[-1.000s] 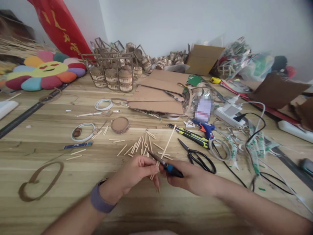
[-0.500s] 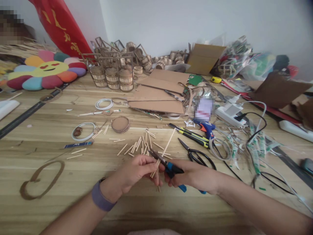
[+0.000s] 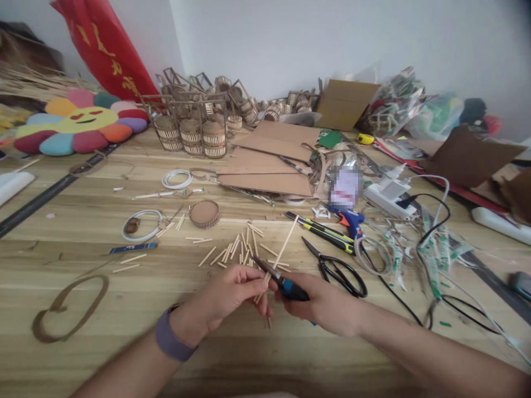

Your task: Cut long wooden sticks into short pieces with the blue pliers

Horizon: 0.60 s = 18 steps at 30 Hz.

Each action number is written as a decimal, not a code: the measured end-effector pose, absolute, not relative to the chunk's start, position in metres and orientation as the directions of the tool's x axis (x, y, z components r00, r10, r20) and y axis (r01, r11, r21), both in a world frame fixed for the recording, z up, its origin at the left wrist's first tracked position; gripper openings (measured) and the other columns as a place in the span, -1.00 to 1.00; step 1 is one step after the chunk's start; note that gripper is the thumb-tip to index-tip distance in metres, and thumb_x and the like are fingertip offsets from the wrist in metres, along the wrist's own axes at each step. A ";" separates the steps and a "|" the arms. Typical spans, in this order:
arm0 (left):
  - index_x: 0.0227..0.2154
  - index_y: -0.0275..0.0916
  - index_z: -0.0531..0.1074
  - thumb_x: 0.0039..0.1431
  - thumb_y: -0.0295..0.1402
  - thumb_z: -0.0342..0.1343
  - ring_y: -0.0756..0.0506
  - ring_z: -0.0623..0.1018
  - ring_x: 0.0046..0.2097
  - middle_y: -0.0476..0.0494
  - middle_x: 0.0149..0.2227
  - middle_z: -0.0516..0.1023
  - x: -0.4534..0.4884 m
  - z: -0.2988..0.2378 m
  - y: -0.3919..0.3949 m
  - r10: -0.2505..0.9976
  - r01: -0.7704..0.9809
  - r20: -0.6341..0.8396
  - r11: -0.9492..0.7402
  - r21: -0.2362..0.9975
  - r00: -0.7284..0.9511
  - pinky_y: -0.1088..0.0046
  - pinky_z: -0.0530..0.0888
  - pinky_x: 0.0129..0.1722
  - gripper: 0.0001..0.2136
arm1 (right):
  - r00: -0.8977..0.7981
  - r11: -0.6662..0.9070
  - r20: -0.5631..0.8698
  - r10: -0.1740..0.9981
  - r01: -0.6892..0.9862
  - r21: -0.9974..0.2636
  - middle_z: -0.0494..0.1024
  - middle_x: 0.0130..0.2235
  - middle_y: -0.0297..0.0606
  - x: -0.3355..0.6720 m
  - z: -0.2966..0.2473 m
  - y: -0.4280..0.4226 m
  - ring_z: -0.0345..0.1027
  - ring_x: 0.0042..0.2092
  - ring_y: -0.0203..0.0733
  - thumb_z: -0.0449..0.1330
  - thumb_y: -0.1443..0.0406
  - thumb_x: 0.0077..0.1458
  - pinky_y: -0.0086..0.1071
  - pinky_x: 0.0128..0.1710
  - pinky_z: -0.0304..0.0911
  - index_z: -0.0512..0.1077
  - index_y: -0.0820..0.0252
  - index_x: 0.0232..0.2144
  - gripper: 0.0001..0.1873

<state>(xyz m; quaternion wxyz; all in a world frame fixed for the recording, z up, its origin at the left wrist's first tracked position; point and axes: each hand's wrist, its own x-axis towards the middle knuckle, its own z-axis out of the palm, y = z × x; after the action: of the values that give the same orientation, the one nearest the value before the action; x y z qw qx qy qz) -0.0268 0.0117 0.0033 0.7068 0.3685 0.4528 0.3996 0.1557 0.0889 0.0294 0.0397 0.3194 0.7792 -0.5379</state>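
Note:
My left hand (image 3: 238, 290) is closed, pinching thin wooden sticks (image 3: 285, 243) between thumb and fingers. One long stick slants up to the right, and shorter ends show below the fingers. My right hand (image 3: 319, 304) is wrapped round the black-and-blue handles of a pair of pliers (image 3: 293, 288). Their dark jaws reach left across the long stick, just above my left fingertips; whether they touch it I cannot tell. Just beyond both hands, several short cut sticks (image 3: 232, 247) lie scattered on the wooden table (image 3: 136, 309).
Right of the sticks lie black-handled scissors (image 3: 340, 273), a yellow-and-black utility knife (image 3: 326, 233) and a blue glue gun (image 3: 352, 220). A round cardboard piece (image 3: 204, 213) sits left of centre. Behind stand small stick-walled baskets (image 3: 191, 135) and cardboard sheets (image 3: 265, 160). Cables trail from a power strip (image 3: 390, 196).
My right hand has closed further round the pliers, and their spread blue handles have drawn together. My left hand and the long stick have hardly moved.

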 end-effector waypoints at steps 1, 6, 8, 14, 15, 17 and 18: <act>-0.42 -0.36 0.50 -0.01 -0.07 0.20 -0.06 0.48 -0.45 -0.02 -0.64 0.44 -0.027 0.003 0.012 0.900 -0.221 -0.342 0.403 0.888 0.269 0.37 0.36 -0.27 -0.64 | -0.792 0.240 -0.397 0.464 0.544 -0.804 0.32 -0.40 -0.37 0.155 0.029 0.089 0.15 -0.35 -0.27 0.06 0.43 -0.15 -0.44 -0.34 0.11 0.31 0.19 -0.38 -0.82; -0.47 -0.34 0.47 0.02 -0.08 0.17 -0.04 0.45 -0.46 -0.01 -0.63 0.42 -0.027 0.009 0.012 0.920 -0.185 -0.314 0.359 0.915 0.233 0.40 0.34 -0.28 -0.66 | -0.836 0.244 -0.342 0.429 0.472 -0.847 0.37 -0.36 -0.36 0.155 0.033 0.091 0.21 -0.30 -0.26 0.08 0.37 0.00 -0.42 -0.26 0.15 0.36 0.19 -0.31 -0.86; -0.41 -0.33 0.47 0.06 -0.11 0.15 -0.04 0.45 -0.45 0.01 -0.64 0.41 -0.030 0.012 0.012 0.933 -0.215 -0.286 0.332 0.919 0.218 0.42 0.34 -0.28 -0.68 | -0.839 0.208 -0.346 0.421 0.460 -0.863 0.41 -0.32 -0.34 0.158 0.038 0.092 0.25 -0.27 -0.24 0.10 0.32 0.04 -0.41 -0.23 0.18 0.36 0.19 -0.25 -0.82; -0.37 -0.27 0.39 0.15 -0.16 0.06 -0.01 0.41 -0.48 0.10 -0.64 0.27 -0.041 0.015 0.015 0.971 -0.253 -0.234 0.236 0.938 0.039 0.47 0.32 -0.38 -0.75 | -0.713 0.381 -0.221 0.666 0.579 -0.721 0.46 -0.35 -0.27 0.172 0.041 0.094 0.32 -0.31 -0.18 0.05 0.20 0.15 -0.35 -0.28 0.23 0.35 0.16 -0.29 -0.83; -0.38 -0.27 0.38 0.16 -0.15 0.03 0.00 0.38 -0.50 0.10 -0.64 0.26 -0.041 0.014 0.015 0.971 -0.170 -0.237 0.236 0.957 0.018 0.48 0.30 -0.41 -0.75 | -0.669 0.435 -0.121 0.733 0.599 -0.672 0.47 -0.35 -0.25 0.172 0.040 0.093 0.33 -0.31 -0.16 0.03 0.20 0.16 -0.33 -0.28 0.24 0.33 0.15 -0.28 -0.84; -0.38 -0.26 0.37 0.21 -0.15 -0.05 0.00 0.33 -0.52 0.10 -0.64 0.25 -0.038 0.012 0.015 0.968 0.056 -0.249 0.248 0.967 0.019 0.50 0.26 -0.45 -0.73 | -0.622 0.556 0.119 0.774 0.578 -0.597 0.48 -0.25 -0.16 0.170 0.035 0.092 0.36 -0.22 -0.09 0.03 0.24 0.17 -0.27 -0.21 0.26 0.30 0.14 -0.25 -0.87; -0.38 -0.25 0.37 0.23 -0.16 -0.09 0.00 0.33 -0.52 0.09 -0.63 0.25 -0.037 0.011 0.014 0.968 0.174 -0.250 0.242 0.955 0.028 0.50 0.25 -0.46 -0.73 | -0.624 0.621 0.224 0.749 0.542 -0.567 0.46 -0.16 -0.09 0.167 0.033 0.091 0.36 -0.12 -0.05 0.03 0.27 0.17 -0.24 -0.14 0.26 0.29 0.14 -0.23 -0.88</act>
<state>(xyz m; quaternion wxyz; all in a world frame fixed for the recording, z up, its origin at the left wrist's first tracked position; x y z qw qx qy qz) -0.0366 0.0140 0.0111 0.5262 0.4870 0.5864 0.3770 0.1673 0.0907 0.0331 -0.2260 0.3703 0.8713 -0.2293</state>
